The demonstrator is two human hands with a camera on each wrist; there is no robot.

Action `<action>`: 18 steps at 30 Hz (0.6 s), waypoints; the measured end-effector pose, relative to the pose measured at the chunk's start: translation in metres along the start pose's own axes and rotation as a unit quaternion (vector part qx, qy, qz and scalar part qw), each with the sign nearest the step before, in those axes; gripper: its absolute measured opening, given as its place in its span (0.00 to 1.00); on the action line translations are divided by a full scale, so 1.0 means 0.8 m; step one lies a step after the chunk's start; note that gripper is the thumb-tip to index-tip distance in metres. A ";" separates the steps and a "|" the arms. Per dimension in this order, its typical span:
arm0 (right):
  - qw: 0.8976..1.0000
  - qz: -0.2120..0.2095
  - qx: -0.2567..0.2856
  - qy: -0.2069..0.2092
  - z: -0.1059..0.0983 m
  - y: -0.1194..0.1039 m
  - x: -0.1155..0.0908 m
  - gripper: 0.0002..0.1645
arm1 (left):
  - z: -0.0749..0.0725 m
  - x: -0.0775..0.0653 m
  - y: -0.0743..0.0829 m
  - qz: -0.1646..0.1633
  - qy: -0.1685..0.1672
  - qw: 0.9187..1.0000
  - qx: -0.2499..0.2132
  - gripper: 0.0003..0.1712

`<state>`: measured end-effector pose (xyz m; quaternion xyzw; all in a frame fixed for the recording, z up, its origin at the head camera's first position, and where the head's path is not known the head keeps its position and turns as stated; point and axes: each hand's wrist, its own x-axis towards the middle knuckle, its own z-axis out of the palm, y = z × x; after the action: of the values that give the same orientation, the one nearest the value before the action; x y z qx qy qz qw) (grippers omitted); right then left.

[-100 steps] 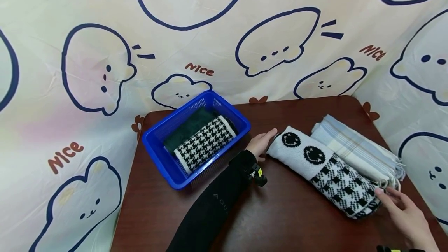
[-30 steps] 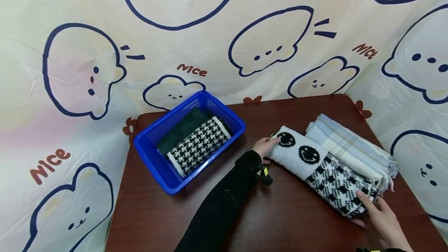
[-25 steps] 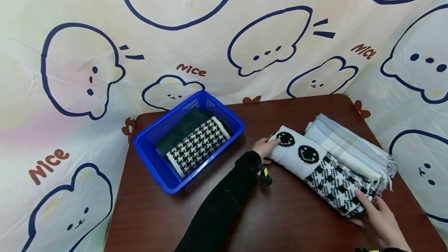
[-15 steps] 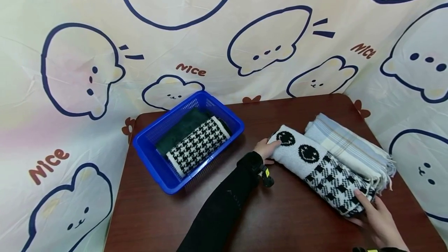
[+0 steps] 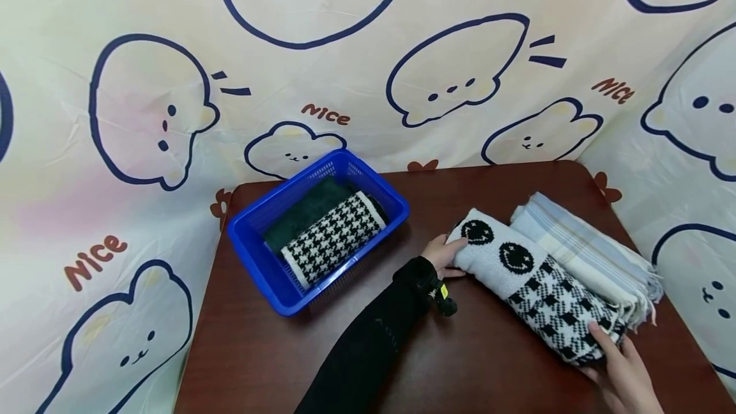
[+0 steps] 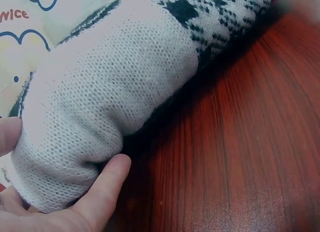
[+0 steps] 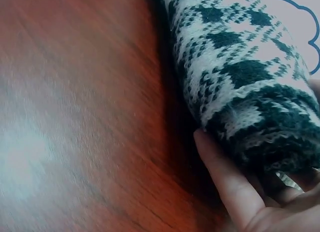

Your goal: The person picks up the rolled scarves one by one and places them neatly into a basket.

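Observation:
A rolled knit scarf (image 5: 536, 278), white with black smiley faces at one end and black-and-white check at the other, lies slantwise on the table. My left hand (image 5: 443, 253) grips its smiley end; in the left wrist view the fingers (image 6: 107, 184) dent the white knit. At the checked end my right hand (image 5: 623, 372) holds the roll, thumb on top. In the right wrist view a finger (image 7: 227, 177) lies along the roll's lower side. Just behind it a folded pale blue and cream plaid scarf (image 5: 581, 251) with fringe lies alongside.
A blue plastic basket (image 5: 270, 289) stands at the table's back left. Inside are a dark green folded cloth (image 5: 310, 209) and a rolled houndstooth knit piece (image 5: 335, 238). A cartoon-printed curtain (image 5: 356, 82) hangs behind the brown table (image 5: 489, 363).
Over the last few seconds my left hand has closed round the smiley end and my right hand has come in round the checked end. In the last half second the view has shifted slightly.

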<state>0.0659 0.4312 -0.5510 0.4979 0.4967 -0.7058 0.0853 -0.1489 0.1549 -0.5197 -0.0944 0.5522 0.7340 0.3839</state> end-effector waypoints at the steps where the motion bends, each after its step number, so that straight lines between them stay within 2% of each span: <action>1: 1.000 0.000 0.014 -0.012 0.000 0.000 0.000 0.47 | 0.000 0.000 0.000 -0.002 0.000 1.000 -0.003 0.22; 6: 0.996 -0.018 0.053 -0.075 -0.003 0.002 -0.004 0.40 | 0.001 -0.001 0.002 -0.007 0.005 1.000 -0.011 0.19; 11: 0.993 -0.018 0.064 -0.096 -0.007 0.001 -0.003 0.41 | -0.002 -0.002 0.000 -0.002 0.011 1.000 -0.003 0.21; 14: 0.995 -0.013 0.055 -0.078 -0.005 0.000 -0.002 0.42 | -0.004 0.003 -0.004 0.002 0.023 1.000 0.008 0.24; 18: 0.999 0.000 0.024 -0.022 0.001 -0.003 -0.002 0.43 | -0.004 0.008 -0.003 0.006 0.045 0.999 0.018 0.28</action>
<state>0.0647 0.4313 -0.5482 0.4846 0.4773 -0.7282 0.0844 -0.1527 0.1552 -0.5259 -0.1169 0.5827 0.7209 0.3565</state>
